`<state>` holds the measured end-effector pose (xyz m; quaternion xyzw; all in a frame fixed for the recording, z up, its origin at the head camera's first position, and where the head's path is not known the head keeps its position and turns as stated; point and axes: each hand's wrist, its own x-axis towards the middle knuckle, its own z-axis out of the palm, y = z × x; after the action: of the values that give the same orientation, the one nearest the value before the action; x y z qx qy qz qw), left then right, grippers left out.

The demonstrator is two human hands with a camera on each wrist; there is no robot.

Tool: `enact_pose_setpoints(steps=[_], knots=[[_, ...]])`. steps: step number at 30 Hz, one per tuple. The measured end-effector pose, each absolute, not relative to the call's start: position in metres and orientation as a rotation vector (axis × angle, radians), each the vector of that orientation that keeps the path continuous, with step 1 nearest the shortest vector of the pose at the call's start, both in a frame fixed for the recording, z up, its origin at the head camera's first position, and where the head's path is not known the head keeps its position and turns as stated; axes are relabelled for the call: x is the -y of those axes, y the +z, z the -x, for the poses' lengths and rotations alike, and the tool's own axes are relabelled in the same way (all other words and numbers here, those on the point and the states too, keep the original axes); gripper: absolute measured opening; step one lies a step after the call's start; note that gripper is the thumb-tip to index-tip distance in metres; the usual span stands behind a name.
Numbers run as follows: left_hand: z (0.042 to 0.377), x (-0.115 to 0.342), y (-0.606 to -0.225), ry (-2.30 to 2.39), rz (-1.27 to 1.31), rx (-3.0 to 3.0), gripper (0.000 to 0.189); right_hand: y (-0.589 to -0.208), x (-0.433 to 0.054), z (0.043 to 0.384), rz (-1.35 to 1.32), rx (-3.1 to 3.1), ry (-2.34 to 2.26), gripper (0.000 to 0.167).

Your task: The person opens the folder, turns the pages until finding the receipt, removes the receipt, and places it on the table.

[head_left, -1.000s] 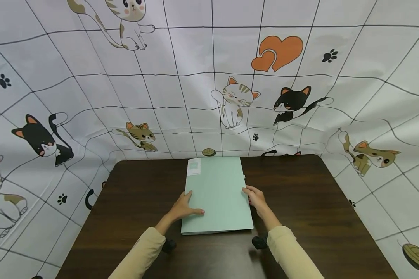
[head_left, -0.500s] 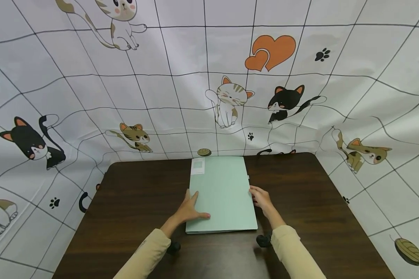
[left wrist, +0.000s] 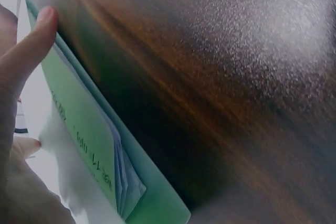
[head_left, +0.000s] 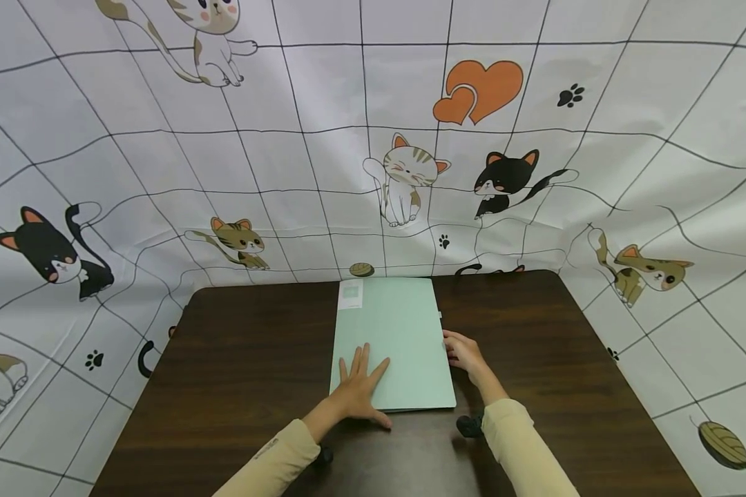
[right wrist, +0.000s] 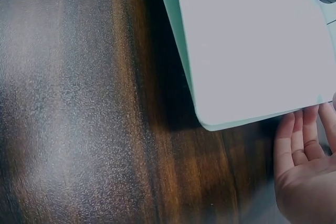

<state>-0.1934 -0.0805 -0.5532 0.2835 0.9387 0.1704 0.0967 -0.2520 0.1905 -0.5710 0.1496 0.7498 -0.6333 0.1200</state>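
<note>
A light green file folder (head_left: 398, 331) lies on the table, a white label (head_left: 350, 293) at its far left corner. My left hand (head_left: 357, 393) rests on its near left part with fingers spread. The thumb of that hand reaches past the folder's near edge. In the left wrist view, white and green sheets (left wrist: 84, 135) with small writing show inside the folder's edge. My right hand (head_left: 465, 353) is at the right edge, its fingertips (right wrist: 311, 111) touching that edge. In the right wrist view the cover's near right corner stands slightly apart from the layer below.
The dark brown wooden table (head_left: 255, 345) extends on both sides of the folder. Behind and beside it hangs a white sheet (head_left: 323, 159) printed with cats, hearts and grid lines. Small black objects, such as the one below the right wrist (head_left: 469, 426), sit at the sleeves.
My left hand has moved from the folder's left edge onto its near left part, fingers spreading. The right hand stays at the right edge. The head view has shifted slightly.
</note>
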Motion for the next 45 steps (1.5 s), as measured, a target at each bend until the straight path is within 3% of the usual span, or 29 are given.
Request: enact_pose_setpoints(steps=[12, 27, 45], knots=[[0.196, 0.081, -0.555, 0.551, -0.808, -2.842, 0.093, -0.572, -0.194, 0.255, -0.410, -2.158, -1.842, 0.043], [0.199, 0.093, -0.541, 1.008, -0.719, -2.752, 0.088, -0.571, -0.197, 0.253, -0.254, -2.187, -1.798, 0.045], [0.180, 0.099, -0.529, 1.736, -0.512, -2.750, 0.055, -0.576, -0.185, 0.250, -0.349, -2.400, -1.681, 0.038]])
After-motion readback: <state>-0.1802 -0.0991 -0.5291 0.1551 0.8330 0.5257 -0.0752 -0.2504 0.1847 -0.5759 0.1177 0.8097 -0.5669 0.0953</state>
